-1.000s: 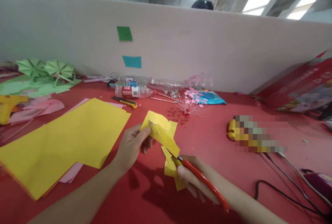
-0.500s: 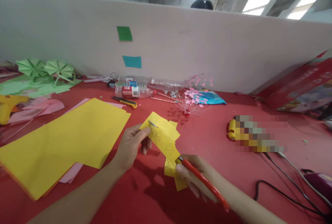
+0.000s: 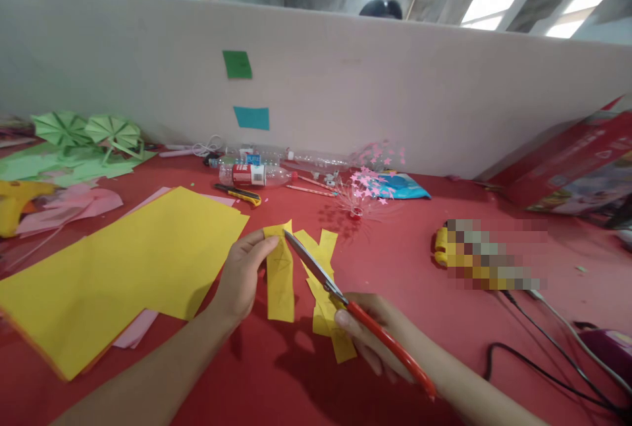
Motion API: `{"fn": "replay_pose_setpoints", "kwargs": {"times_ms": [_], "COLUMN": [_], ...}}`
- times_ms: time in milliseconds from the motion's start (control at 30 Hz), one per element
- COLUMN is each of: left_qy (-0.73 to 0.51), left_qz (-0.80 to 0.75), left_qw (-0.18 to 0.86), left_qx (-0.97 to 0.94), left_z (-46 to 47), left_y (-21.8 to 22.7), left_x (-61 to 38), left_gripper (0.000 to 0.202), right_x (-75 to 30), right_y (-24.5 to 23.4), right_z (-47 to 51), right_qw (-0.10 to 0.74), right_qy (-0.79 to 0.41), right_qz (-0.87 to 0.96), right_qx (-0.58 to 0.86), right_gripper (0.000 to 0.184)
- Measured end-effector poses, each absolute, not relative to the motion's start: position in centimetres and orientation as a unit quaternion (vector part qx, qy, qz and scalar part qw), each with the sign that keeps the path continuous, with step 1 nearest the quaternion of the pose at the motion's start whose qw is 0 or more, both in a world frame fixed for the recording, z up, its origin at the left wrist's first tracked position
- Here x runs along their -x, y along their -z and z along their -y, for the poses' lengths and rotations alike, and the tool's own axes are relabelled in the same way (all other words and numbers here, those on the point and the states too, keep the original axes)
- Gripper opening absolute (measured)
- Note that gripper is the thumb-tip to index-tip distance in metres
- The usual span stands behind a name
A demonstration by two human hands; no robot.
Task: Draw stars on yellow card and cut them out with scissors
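My left hand (image 3: 243, 272) pinches the top of a yellow paper strip (image 3: 280, 288) that carries faint pencil lines and hangs downward. In my right hand (image 3: 372, 334) is a pair of scissors (image 3: 380, 332) with red handles. Their blades look closed or nearly so, and the tips reach the strip's upper right corner by my left fingers. Beneath the blades, several yellow paper pieces (image 3: 323, 317) lie crosswise on the red table (image 3: 276, 373). Large yellow sheets (image 3: 138, 255) are stacked left of my left hand.
Behind the sheets lie a utility knife (image 3: 237, 194), plastic bottles (image 3: 249, 174) and a pink star decoration (image 3: 363, 186). A yellow glue gun (image 3: 22, 202) and green paper wheels (image 3: 111, 133) are at left. Cables (image 3: 533, 347) run along the right, near a red box (image 3: 573, 156).
The yellow strip has swung from slanting right to hanging down from my left hand. More of the scissor blades now shows, in front of the paper. Both hands stay nearly in place.
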State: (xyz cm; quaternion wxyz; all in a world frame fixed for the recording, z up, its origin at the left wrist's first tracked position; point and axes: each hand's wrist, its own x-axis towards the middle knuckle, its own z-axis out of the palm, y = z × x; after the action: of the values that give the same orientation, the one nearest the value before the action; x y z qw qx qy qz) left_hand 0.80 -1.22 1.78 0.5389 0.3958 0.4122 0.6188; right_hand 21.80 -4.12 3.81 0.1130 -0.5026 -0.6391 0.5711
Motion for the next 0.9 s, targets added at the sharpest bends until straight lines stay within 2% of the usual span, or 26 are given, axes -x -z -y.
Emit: {"fn": "replay_pose_setpoints", "kwargs": {"times_ms": [267,633,733,900], "left_qy": [-0.596,-0.573,-0.565,-0.49], "left_qz": [-0.437,-0.451,-0.477,-0.496], "left_qw": [0.542,0.538,0.521,0.489], "left_qx": [-0.399,-0.423,-0.425,-0.524], "left_z": [1.4,1.2,0.9,1.0], "left_y": [-1.6,-1.3,-1.2,-2.2], "left_x": [-1.0,-1.1,-0.9,-0.9], "left_gripper": [0.011,0.016,0.02,0.025], "right_x": [-21.7,-21.5,-21.6,-22.3], "right_y": [-4.0,-3.7,-3.1,-2.6], "right_z": [4.4,4.0,3.6,2.3], "right_qw": [0.118,0.105,0.171,0.341], "right_qy": [-0.569,-0.569,-0.569,-0.523], "right_qz": [0.657,0.617,0.592,0.562], "right_qx": [0.481,0.534,0.544,0.542], "right_gripper": [0.049,0.044,0.045,0.044]}}
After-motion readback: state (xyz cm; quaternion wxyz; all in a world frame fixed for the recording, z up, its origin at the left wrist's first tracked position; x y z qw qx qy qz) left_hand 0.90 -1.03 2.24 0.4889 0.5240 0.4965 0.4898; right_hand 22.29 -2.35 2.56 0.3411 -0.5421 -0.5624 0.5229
